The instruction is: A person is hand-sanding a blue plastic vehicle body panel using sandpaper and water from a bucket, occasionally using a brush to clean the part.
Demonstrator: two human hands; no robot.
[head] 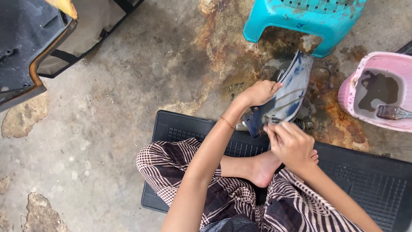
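Note:
A curved, worn blue panel (291,92) with scuffed paint stands on edge on the stained concrete in front of me. My left hand (259,92) grips its left edge and steadies it. My right hand (289,144) is closed at the panel's lower end, fingers pinched on something small that I cannot make out. I sit cross-legged on a black rubber mat (369,180), one bare foot under my right hand.
A turquoise plastic stool (300,17) stands just beyond the panel. At the right, a pink tub (377,92) holds dark liquid and a brush (392,112). A black seat-like part (25,47) lies at the upper left. Rust stains spread across the floor.

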